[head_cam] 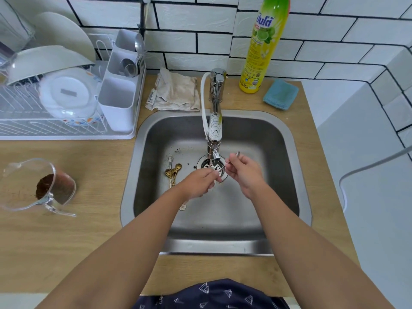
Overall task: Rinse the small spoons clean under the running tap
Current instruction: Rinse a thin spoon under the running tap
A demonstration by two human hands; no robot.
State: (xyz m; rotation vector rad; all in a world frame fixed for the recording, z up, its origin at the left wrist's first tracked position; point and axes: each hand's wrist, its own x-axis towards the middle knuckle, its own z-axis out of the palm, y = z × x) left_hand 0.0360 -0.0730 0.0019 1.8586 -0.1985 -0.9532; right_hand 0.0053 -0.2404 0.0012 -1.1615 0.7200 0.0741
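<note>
Both hands are over the steel sink [287,157], just below the tap spout [214,152], where water runs down onto the drain strainer [215,169]. My right hand [244,172] pinches the handle of a small silver spoon [225,165]; its other end shows above my fingers. My left hand [199,182] closes on the bowl end of the same spoon. Several small gold spoons [173,172] and a silver one [170,159] lie on the sink floor to the left. A flower-shaped handle end [182,207] peeks out under my left wrist.
A glass jug [38,186] with coffee grounds lies on the wooden counter at the left. A dish rack [66,121] with bowls and a cutlery holder [118,94] stands at the back left. Behind the sink are a folded cloth [176,91], a detergent bottle [263,45] and a blue sponge [281,94].
</note>
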